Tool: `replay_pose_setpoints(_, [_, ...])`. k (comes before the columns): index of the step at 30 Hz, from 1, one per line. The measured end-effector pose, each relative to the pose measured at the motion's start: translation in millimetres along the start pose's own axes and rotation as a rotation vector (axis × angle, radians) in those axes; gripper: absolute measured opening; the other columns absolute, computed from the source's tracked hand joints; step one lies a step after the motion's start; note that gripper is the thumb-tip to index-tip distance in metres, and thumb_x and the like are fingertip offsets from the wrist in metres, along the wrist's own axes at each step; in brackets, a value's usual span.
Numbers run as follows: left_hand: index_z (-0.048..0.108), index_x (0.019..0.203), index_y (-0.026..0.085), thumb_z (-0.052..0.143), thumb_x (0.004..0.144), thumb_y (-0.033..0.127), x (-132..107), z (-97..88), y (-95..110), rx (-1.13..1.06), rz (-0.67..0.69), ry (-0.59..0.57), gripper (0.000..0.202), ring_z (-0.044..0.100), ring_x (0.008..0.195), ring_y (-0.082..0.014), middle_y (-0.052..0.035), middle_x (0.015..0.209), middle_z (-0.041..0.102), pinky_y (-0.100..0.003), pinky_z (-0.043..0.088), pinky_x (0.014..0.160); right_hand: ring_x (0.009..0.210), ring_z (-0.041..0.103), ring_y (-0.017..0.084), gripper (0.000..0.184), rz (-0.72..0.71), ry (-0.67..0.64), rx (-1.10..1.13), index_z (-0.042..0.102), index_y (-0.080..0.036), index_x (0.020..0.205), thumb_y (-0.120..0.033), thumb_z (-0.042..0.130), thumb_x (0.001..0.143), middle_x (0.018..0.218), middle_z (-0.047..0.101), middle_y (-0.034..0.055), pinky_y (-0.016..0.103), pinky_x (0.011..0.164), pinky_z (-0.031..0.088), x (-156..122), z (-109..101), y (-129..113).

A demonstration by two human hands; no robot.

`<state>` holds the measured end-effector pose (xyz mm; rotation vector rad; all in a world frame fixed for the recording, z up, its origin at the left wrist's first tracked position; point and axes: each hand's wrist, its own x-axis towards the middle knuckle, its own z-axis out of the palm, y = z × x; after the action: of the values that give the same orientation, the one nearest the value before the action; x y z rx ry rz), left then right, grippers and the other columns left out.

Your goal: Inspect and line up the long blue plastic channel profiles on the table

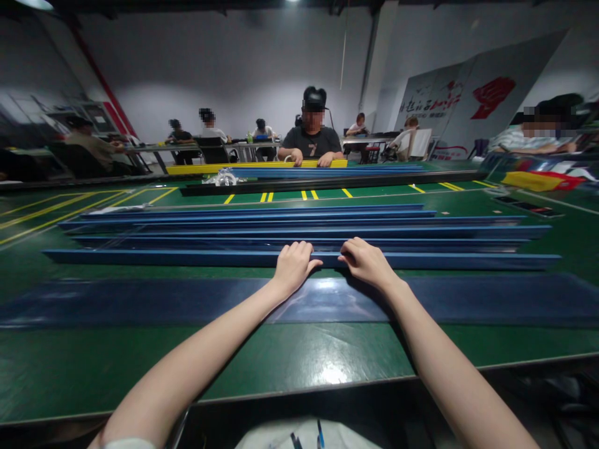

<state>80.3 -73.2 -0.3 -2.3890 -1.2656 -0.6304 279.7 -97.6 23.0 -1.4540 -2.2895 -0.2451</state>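
Both my hands rest side by side on the nearest long blue rail (pixel 163 257), which lies across a green table (pixel 290 362). My left hand (pixel 292 267) has its fingers curled over the rail's near edge. My right hand (pixel 367 262) does the same a little to the right, fingers bent and gripping the rail. Several more long blue rails (pixel 299 226) lie parallel behind it. A dark blue flat strip (pixel 491 298) lies under my wrists, nearer to me.
A person in a dark shirt (pixel 311 140) sits across at a yellow rail (pixel 210 168) with more blue rails and a black bar (pixel 327 182). Other people sit at tables behind. A yellow and red item (pixel 543 181) lies at the right. The table's front edge runs near my elbows.
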Motion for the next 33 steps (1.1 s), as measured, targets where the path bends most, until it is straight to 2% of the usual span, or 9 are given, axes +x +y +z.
replay_pose_setpoints(7, [0.054,0.085,0.017,0.048,0.083,0.049,0,0.2,0,0.036,0.012,-0.012,0.032,0.053,0.081,-0.0218,-0.0062,0.083,0.060,-0.032,0.032,0.067,0.085,0.049,0.019,0.014,-0.088,-0.001,-0.057,0.054,-0.019,0.085,-0.028,0.044,0.087,0.087,0.059,0.0064,0.027,0.069,0.036,2,3,-6])
replay_pose_setpoints(17, [0.054,0.090,0.017,0.049,0.083,0.049,0,-0.7,0,0.002,-0.004,-0.024,0.033,0.054,0.081,-0.0217,-0.0062,0.084,0.062,-0.033,0.032,0.068,0.079,0.050,0.017,0.016,-0.085,0.029,-0.108,0.057,-0.018,0.077,-0.027,0.047,0.086,0.081,0.059,0.0057,0.026,0.060,0.033,5,6,-4])
replay_pose_setpoints(23, [0.052,0.100,0.017,0.048,0.084,0.048,1,-0.3,0,-0.022,0.038,-0.006,0.036,0.054,0.085,-0.0210,-0.0062,0.091,0.062,-0.032,0.033,0.071,0.077,0.053,0.017,0.013,-0.036,-0.028,-0.117,0.059,-0.018,0.076,-0.025,0.051,0.083,0.080,0.060,0.0054,0.025,0.057,0.031,2,-5,0])
replay_pose_setpoints(33, [0.055,0.094,0.018,0.049,0.083,0.048,1,1.5,0,-0.008,0.045,-0.001,0.032,0.053,0.086,-0.0219,-0.0069,0.090,0.061,-0.033,0.033,0.072,0.075,0.055,0.017,0.012,0.096,-0.072,-0.217,0.059,-0.019,0.074,-0.027,0.052,0.080,0.082,0.061,0.0050,0.026,0.055,0.029,-13,-20,21])
